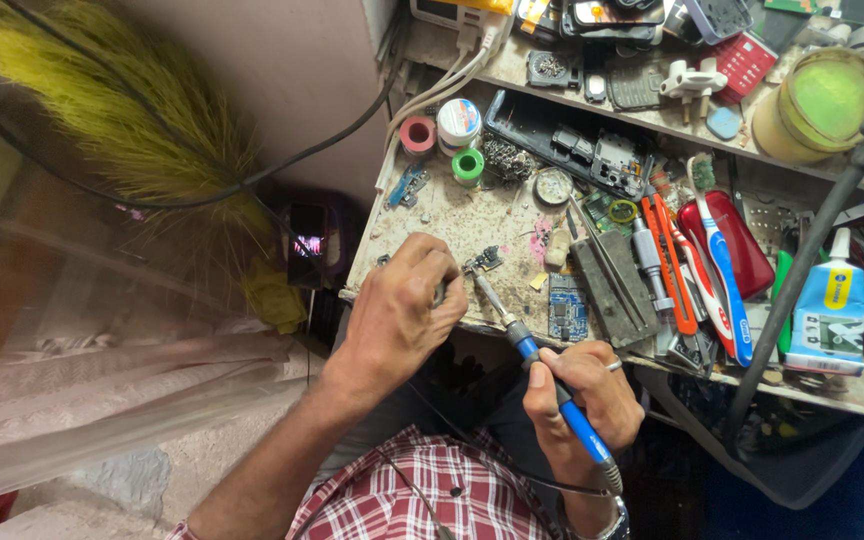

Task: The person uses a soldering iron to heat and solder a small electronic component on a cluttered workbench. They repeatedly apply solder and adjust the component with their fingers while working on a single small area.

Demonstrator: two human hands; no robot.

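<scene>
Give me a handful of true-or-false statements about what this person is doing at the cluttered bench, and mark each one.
1. The right hand holds a blue-handled soldering iron. True.
2. The iron's tip points at a small circuit part on the workbench. True.
3. The left hand rests flat and open on the bench. False: it is curled, pinching something small beside the circuit part; what exactly cannot be made out.
4. The toothbrush lies to the left of the left hand. False: it lies to the right, beside a red case.
5. A green spool sits near the bench's back edge. True.
</scene>
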